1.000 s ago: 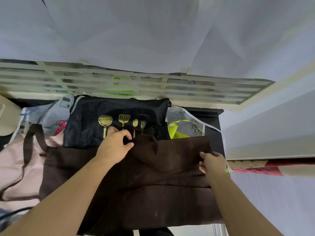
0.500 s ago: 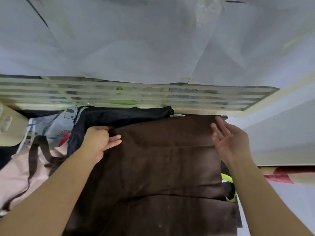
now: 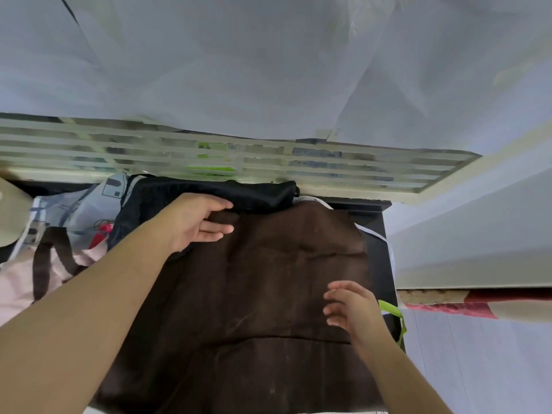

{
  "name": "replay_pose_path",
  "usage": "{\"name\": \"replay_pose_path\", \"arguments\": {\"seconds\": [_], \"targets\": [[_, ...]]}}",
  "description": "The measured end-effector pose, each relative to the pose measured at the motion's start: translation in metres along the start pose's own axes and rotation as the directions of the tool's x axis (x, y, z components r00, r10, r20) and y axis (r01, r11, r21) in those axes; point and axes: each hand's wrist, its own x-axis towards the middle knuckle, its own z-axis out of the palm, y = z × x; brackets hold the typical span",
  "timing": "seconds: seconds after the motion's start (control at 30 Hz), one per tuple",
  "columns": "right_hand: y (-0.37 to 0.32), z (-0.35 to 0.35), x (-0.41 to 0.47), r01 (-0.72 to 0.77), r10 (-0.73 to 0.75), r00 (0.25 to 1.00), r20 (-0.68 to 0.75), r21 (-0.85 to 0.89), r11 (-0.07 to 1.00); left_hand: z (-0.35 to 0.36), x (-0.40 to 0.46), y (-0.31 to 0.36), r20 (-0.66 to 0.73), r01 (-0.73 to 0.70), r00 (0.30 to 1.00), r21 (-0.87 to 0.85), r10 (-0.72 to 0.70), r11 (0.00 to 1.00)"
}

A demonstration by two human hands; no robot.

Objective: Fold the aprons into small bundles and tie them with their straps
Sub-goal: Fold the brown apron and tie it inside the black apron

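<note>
A dark brown apron (image 3: 268, 294) lies spread flat over the dark table (image 3: 377, 210), reaching from the near edge almost to the window. My left hand (image 3: 194, 224) rests at its far left corner, fingers straight, thumb apart from them, beside the black apron (image 3: 257, 194). My right hand (image 3: 351, 307) hovers over the brown apron's right side with relaxed, spread fingers and holds nothing. The brown apron's straps are not visible.
Under and left of the brown apron lie a grey printed apron (image 3: 74, 210) and a pink apron (image 3: 15, 294) with a brown strap (image 3: 41, 264). A lime-green strap (image 3: 395, 316) shows at the right edge. Window louvres (image 3: 328, 162) and a white curtain (image 3: 268, 70) stand behind.
The brown apron's folded half was flipped away and now covers the black apron's utensil print. My right hand let go and drew back toward me; my left hand's fingers straightened at the far left corner.
</note>
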Motion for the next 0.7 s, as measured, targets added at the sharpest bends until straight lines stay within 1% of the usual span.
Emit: {"name": "replay_pose_path", "arguments": {"seconds": [0.03,0.1,0.17,0.23,0.3,0.37,0.4,0.43,0.47,0.5,0.53,0.57,0.6,0.63,0.67,0.7], "targets": [[0.004,-0.001,-0.001,0.002,-0.002,1.0,0.002,-0.005,1.0,0.0,-0.003,0.001,-0.011,-0.077,0.997,-0.011,0.077,0.997],[0.012,-0.003,-0.002,0.014,-0.014,1.0,0.003,-0.019,1.0,-0.002,-0.011,0.002,-0.035,-0.243,0.97,-0.072,0.241,0.967],[0.018,-0.005,-0.002,0.027,-0.027,1.0,-0.004,-0.066,0.997,-0.007,-0.02,0.0,-0.004,-0.338,0.938,-0.244,0.348,0.909],[0.024,-0.007,-0.001,0.032,-0.033,0.999,-0.008,-0.122,0.992,-0.013,-0.028,-0.002,0.036,-0.358,0.917,-0.371,0.398,0.857],[0.035,-0.008,0.002,0.035,-0.035,0.999,0.006,-0.178,0.983,-0.019,-0.029,-0.004,0.039,-0.354,0.915,-0.399,0.402,0.846],[0.047,-0.009,0.003,0.094,-0.093,0.996,0.016,-0.285,0.954,-0.02,-0.031,-0.006,-0.031,-0.386,0.914,-0.372,0.405,0.844],[0.052,-0.011,0.003,0.155,-0.155,0.987,0.033,-0.391,0.907,-0.018,-0.031,-0.01,-0.106,-0.422,0.906,-0.31,0.41,0.852],[0.055,-0.014,0.001,0.229,-0.222,0.972,0.077,-0.52,0.823,-0.013,-0.034,-0.014,-0.198,-0.46,0.884,-0.202,0.424,0.865],[0.056,-0.017,-0.002,0.307,-0.282,0.949,0.144,-0.639,0.706,-0.006,-0.036,-0.022,-0.28,-0.476,0.852,-0.067,0.442,0.877],[0.058,-0.021,-0.005,0.369,-0.323,0.922,0.213,-0.735,0.569,0.003,-0.04,-0.032,-0.309,-0.465,0.832,0.065,0.461,0.883],[0.06,-0.024,-0.008,0.4,-0.338,0.902,0.268,-0.815,0.419,0.013,-0.046,-0.047,-0.279,-0.437,0.839,0.168,0.468,0.884],[0.061,-0.025,-0.011,0.389,-0.337,0.894,0.295,-0.884,0.259,0.024,-0.052,-0.064,-0.193,-0.396,0.872,0.263,0.45,0.88],[0.063,-0.024,-0.014,0.347,-0.336,0.893,0.298,-0.933,0.095,0.034,-0.058,-0.083,-0.095,-0.338,0.91,0.391,0.403,0.856],[0.067,-0.023,-0.016,0.291,-0.33,0.899,0.288,-0.956,-0.043,0.043,-0.065,-0.102,0.008,-0.266,0.95,0.537,0.311,0.801],[0.07,-0.022,-0.016,0.248,-0.326,0.905,0.275,-0.961,-0.123,0.05,-0.071,-0.121,0.075,-0.192,0.978,0.684,0.194,0.704],[0.074,-0.02,-0.017,0.228,-0.326,0.906,0.268,-0.961,-0.157,0.056,-0.076,-0.141,0.094,-0.131,0.991,0.812,0.095,0.569]]}}
